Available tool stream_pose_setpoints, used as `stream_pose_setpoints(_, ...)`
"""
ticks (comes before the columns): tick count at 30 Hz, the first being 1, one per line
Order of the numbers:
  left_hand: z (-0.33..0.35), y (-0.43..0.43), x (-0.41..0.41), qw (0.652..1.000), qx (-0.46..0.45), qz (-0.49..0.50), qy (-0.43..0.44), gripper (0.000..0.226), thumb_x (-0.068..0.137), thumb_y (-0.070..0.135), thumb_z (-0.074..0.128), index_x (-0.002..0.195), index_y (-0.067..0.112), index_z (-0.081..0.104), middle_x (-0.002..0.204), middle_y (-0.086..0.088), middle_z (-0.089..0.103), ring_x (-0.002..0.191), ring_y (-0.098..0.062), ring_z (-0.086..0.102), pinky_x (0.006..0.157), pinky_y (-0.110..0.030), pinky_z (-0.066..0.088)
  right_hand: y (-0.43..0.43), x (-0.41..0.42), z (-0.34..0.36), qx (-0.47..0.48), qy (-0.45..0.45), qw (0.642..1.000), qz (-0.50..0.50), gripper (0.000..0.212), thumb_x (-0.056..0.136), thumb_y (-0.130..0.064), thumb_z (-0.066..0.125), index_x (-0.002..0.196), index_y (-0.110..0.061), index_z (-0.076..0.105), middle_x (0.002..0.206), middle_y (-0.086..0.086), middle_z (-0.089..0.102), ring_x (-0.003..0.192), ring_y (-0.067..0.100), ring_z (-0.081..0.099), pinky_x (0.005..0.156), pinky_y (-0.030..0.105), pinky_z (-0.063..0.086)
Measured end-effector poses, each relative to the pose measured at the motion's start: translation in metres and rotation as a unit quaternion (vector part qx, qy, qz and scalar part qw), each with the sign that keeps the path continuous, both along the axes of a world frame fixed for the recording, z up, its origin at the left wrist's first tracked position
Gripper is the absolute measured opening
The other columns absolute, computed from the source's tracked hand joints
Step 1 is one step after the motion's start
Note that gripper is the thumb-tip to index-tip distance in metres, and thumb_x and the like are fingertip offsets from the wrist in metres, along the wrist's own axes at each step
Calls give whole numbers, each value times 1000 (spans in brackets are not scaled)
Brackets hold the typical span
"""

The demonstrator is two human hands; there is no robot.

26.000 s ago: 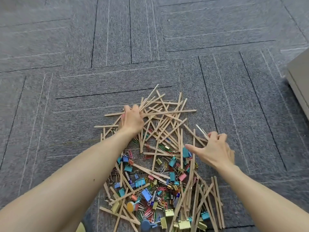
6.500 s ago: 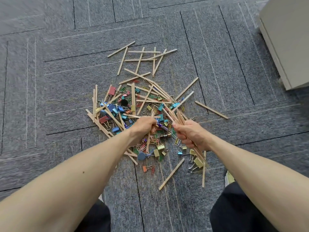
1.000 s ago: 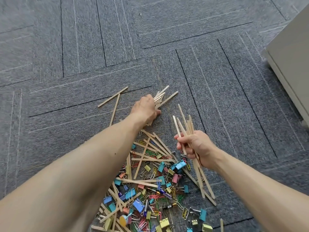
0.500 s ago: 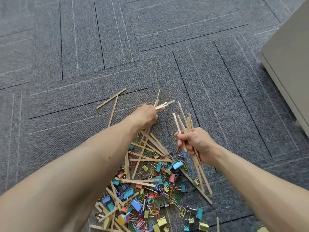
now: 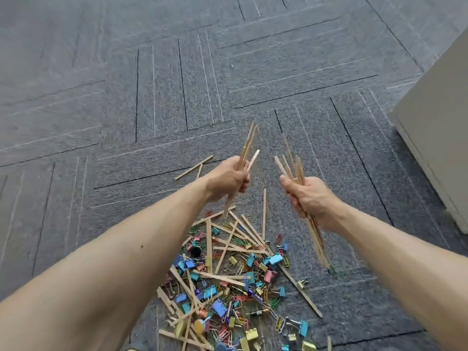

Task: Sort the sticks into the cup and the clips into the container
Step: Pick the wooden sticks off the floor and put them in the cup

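Note:
My left hand is closed around a small bundle of wooden sticks that point up and away. A larger bundle of sticks is gripped by my right hand, its lower ends trailing down past my wrist. Both hands hover above the carpet, about a hand's width apart. Below them lies a mixed pile of coloured binder clips and paper clips with several loose sticks across it. Two sticks lie apart on the floor beyond my left hand. No cup or container is in view.
The floor is grey carpet tile. A beige cabinet or box stands at the right edge, its corner close to my right forearm.
My left hand has lifted off the floor with its sticks and risen beside my right hand. The view has tilted so the pile sits lower in frame.

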State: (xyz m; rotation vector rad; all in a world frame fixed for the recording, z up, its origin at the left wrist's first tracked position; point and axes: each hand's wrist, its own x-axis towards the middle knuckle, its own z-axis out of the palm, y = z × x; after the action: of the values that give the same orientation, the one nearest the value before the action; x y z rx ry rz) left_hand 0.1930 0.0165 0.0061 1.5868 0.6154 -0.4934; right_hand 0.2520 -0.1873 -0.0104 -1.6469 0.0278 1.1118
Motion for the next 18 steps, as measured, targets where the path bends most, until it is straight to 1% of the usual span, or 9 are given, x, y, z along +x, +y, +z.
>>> stream_pose_setpoints(3,30,-3,-9,996,-55,54,-35,18,100,2,40,117,6,43,85,-5,50,70,-13,51,70,-29,48,10,3,25,16,-22,999,24,32,96,-35,60,73,-14,52,52,-5,49,42,9,40,41,24,37)
stream_pose_setpoints(8,92,-16,-41,983,-76,137,-93,28,101,2,38,128,1,45,82,-2,49,66,-10,48,65,-24,47,25,4,89,55,-43,996,64,32,97,-33,60,71,-16,51,51,-4,48,39,10,40,35,23,36)
stream_pose_setpoints(10,125,-22,-60,978,-75,157,-113,25,101,2,37,123,1,49,80,-2,50,66,-10,48,65,-24,46,33,1,126,60,-61,993,80,32,97,-33,59,71,-16,50,51,-3,48,38,11,41,35,23,36)
stream_pose_setpoints(13,183,-28,-86,964,-77,203,-150,19,102,3,36,116,3,50,81,-3,50,66,-11,49,66,-25,46,43,-8,189,81,-94,989,78,34,98,-34,59,70,-18,49,52,0,48,38,12,41,34,22,35)
stream_pose_setpoints(18,301,-41,-123,930,-96,265,-234,16,103,3,35,107,6,50,79,-3,52,67,-13,51,65,-27,47,31,-36,313,141,-117,981,65,34,97,-35,59,70,-16,50,50,-3,46,36,10,39,34,20,33)
